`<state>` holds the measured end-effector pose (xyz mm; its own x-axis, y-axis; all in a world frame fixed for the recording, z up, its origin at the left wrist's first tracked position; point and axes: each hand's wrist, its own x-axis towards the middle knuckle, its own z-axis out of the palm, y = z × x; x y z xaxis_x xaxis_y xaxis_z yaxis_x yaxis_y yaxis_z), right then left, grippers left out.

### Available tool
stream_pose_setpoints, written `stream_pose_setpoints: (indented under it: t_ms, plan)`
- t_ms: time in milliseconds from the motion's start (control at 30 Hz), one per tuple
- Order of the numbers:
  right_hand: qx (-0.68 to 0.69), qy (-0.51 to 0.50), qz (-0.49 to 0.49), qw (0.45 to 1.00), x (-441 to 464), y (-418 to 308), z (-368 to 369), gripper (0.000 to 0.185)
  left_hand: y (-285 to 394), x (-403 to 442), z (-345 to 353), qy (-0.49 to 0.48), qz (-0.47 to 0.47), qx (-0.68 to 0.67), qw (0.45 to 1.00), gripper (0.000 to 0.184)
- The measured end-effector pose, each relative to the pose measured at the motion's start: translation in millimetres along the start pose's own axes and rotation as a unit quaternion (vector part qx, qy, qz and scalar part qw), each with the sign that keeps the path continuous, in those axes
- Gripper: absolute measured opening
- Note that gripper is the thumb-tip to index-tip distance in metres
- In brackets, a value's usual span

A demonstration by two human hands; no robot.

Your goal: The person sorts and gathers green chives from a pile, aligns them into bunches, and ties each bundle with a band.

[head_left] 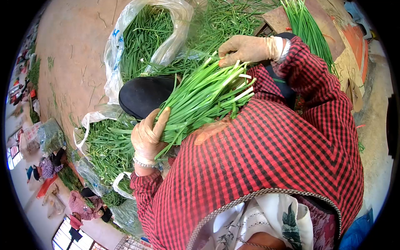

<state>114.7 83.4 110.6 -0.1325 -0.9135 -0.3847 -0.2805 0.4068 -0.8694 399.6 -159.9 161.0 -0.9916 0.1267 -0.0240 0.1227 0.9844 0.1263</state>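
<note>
A loose bundle of garlic chives (204, 93) lies across my lap, its pale cut ends pointing up and right. My left hand (148, 135), in a thin cream glove, is closed round the leafy end, with the thumb on top. At the pale ends is my right hand (243, 49), gloved too, its thumb and fingers pinched together at the stem tips; what exactly lies between the fingertips is partly hidden. A red and black checked smock (266, 158) covers my lap and arms beneath the bundle.
A clear plastic bag (112, 62) of greens stands ahead, beside my black shoe (148, 96). Loose chives (229, 18) cover the floor beyond. A neat chive bunch (306, 31) rests on a board at right. More filled bags (104, 146) sit at left; other people (85, 205) work farther off.
</note>
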Motion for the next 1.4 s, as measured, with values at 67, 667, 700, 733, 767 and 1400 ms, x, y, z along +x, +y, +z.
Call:
stream_pose_setpoints:
  t_ms: [67,667,700,733,767,1400]
  plan:
    - [0.008,0.002,0.036,0.999,-7,4,-12,0.038,1,3,0,0.002,-0.002,-0.009,1.0,0.079]
    - [0.203,0.193,0.0,0.96,-5,2,1,0.022,-9,-8,10,0.008,-0.136,-0.087,0.987,0.071]
    - [0.177,0.224,0.026,0.958,-10,6,-7,0.023,-9,-9,11,0.017,-0.144,-0.097,0.985,0.071]
    - [0.162,0.253,0.037,0.953,-13,16,-15,0.024,-8,-8,11,0.024,-0.142,-0.084,0.986,0.072]
    - [0.147,0.282,0.047,0.947,-14,22,-22,0.025,-8,-8,11,0.026,-0.143,-0.085,0.986,0.072]
    - [-0.076,0.44,0.092,0.89,-21,56,-54,0.044,-6,3,22,0.028,-0.128,-0.062,0.989,0.074]
